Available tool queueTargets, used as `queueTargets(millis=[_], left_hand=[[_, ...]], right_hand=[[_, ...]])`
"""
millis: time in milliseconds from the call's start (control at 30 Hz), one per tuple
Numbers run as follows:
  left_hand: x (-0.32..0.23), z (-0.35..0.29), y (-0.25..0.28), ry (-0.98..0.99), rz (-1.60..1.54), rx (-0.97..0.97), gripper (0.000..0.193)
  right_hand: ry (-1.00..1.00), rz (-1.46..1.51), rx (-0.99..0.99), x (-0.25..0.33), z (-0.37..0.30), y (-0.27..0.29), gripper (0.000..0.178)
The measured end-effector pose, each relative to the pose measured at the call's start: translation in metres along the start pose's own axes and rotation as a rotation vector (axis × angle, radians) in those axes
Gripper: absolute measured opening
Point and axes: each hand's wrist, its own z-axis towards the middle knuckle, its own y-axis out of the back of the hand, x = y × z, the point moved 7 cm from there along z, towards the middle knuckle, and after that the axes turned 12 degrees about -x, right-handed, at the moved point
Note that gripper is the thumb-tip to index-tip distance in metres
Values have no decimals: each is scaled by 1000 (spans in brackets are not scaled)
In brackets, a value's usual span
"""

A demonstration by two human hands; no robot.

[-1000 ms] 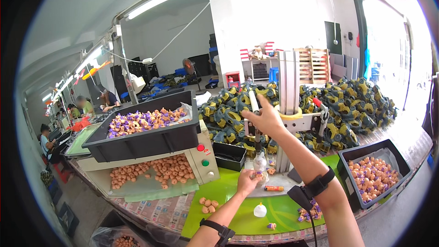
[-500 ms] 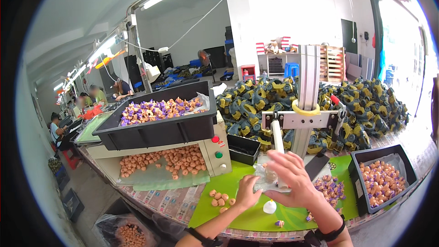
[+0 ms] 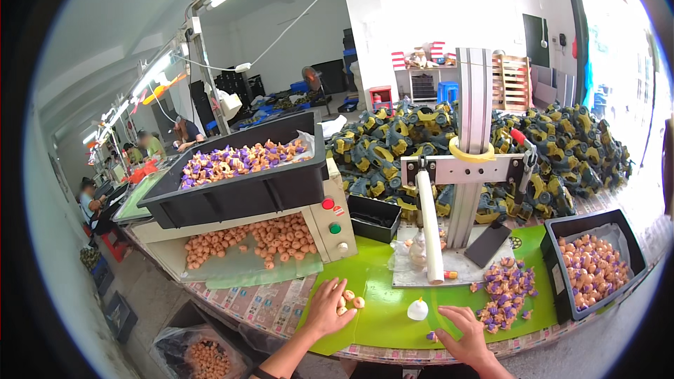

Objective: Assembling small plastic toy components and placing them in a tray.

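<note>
My left hand (image 3: 327, 310) rests on the green mat (image 3: 379, 333) with fingers stretched out. Its fingertips are at a few round tan pieces (image 3: 358, 302), partly covering the group. My right hand (image 3: 465, 335) is low over the mat, thumb and fingers apart and nothing held. Close to its thumb lies a small purple-and-tan piece (image 3: 431, 337), partly hidden. Between the hands stands a small white squeeze bottle (image 3: 418, 309) with a pointed tip. Right of it is a loose heap of purple-and-tan pieces (image 3: 507, 295).
Behind the bottle stands a hand press with a white lever (image 3: 430, 231) and metal post (image 3: 466, 210). A dark phone-like slab (image 3: 488, 244) lies on its base. A black bin (image 3: 554, 267) stands right, a black tray (image 3: 239, 200) left on a machine (image 3: 337, 203). Yellow-and-grey toy parts (image 3: 562, 161) are heaped behind.
Both hands have come away from the press. The left moved down and left to the round tan pieces; the right came down near the small purple-and-tan piece. The view shifted slightly.
</note>
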Motion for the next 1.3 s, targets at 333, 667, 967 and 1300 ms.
queueTargets(millis=[333, 667, 967, 1300], left_hand=[[-26, 25, -16, -33, -231, -132, 43], [-33, 7, -10, -15, 61, -217, 33], [-22, -1, -10, 43, 169, -242, 29], [-21, -39, -27, 1061, -1912, 9, 23]], right_hand=[[24, -75, -18, -14, -14, -19, 45], [21, -119, -1, -24, -4, -29, 55], [-40, -215, 46, -39, 7, -46, 67], [-108, -22, 103, -62, 13, -65, 47]])
